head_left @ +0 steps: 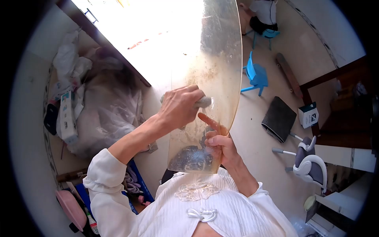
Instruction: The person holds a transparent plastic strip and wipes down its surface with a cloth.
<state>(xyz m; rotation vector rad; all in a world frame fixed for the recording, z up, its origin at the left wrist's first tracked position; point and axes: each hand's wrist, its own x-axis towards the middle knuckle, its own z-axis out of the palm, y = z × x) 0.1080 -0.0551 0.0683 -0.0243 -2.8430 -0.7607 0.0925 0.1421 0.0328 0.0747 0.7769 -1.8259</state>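
A large clear sheet (pixel 221 71) with a curved right edge and smudges on its surface stretches away from my lap. On its surface my left hand (pixel 181 106) is closed around a greyish cloth or pad (pixel 203 102), which shows at the right of the fingers. Near the sheet's lower right edge, my right hand (pixel 219 140) grips the sheet, its thumb bent and index finger extended against it. Dark patches show through the sheet's lower end.
Plastic bags (pixel 106 102) lie at the left. To the right stand a small blue chair (pixel 256 75), a black flat item (pixel 279 118), a skateboard (pixel 289 75) and a grey-white chair (pixel 310 162). Another person (pixel 264 14) sits at the top right.
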